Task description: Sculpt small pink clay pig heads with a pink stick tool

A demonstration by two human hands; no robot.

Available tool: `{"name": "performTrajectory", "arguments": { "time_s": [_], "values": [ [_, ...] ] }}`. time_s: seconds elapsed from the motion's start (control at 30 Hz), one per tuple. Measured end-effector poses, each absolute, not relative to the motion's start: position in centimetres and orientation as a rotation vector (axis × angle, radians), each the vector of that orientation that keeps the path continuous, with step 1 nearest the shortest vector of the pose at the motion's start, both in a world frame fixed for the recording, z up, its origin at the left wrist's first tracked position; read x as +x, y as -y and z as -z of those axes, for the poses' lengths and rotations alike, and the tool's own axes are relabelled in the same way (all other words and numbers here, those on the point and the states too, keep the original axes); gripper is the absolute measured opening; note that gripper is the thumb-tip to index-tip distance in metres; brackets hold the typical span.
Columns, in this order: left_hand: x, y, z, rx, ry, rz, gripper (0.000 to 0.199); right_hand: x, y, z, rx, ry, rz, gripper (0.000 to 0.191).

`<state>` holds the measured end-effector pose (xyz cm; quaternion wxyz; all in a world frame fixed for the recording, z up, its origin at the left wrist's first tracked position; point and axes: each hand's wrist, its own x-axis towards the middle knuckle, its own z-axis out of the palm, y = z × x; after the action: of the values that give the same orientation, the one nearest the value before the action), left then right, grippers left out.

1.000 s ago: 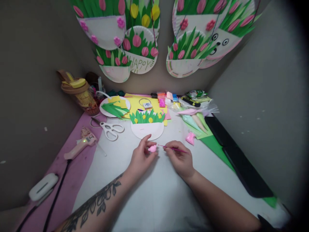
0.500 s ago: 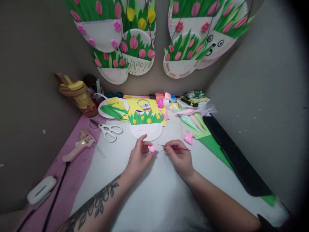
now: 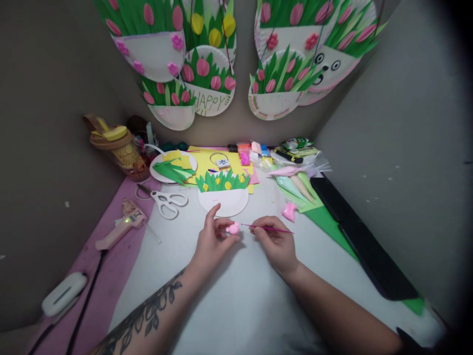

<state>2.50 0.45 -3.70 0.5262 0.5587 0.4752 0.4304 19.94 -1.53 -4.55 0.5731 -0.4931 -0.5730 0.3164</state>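
Between the thumb and fingers of my left hand [image 3: 214, 238] is a small pink clay piece [image 3: 234, 228] with rounded lobes; the index finger is raised off it. My right hand [image 3: 275, 244] pinches a thin magenta stick-like tool [image 3: 275, 229] like a pen. Its tip points left and stays just short of the clay. Beyond my hands lies a white paper-plate basket [image 3: 223, 201] with green paper grass [image 3: 221, 183] and small yellow paper flowers. A packet of pink clay [image 3: 288, 211] lies to the right of it.
White-handled scissors [image 3: 169, 202] and a lit pink glue gun [image 3: 123, 224] lie at left, near a tumbler [image 3: 120, 148]. Clay packets [image 3: 254, 152] and piping bags [image 3: 295, 180] are at back right. A black folded object [image 3: 373, 259] lines the right edge. Plate crafts [image 3: 277, 106] hang behind.
The pink clay piece has turned slightly in my left fingers and shows a rounder side. My right hand and the tool have barely shifted.
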Motion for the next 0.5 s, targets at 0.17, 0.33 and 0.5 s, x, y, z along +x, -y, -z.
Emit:
{"name": "performTrajectory", "arguments": {
  "time_s": [0.17, 0.33, 0.5],
  "values": [
    [2.62, -0.43, 3.61, 1.255, -1.115, -1.038, 0.08, 19.94, 1.7, 4.74, -1.115, 1.317, -0.742, 0.003],
    [2.52, -0.47, 3.67, 1.271, -1.066, -1.041, 0.077, 19.9, 1.56, 4.79, -1.138, 1.265, -0.73, 0.002],
    [2.29, -0.59, 3.62, 1.202, -0.986, -1.036, 0.075, 19.94, 1.62, 4.71, -1.136, 1.276, -0.739, 0.002]
  ]
}}
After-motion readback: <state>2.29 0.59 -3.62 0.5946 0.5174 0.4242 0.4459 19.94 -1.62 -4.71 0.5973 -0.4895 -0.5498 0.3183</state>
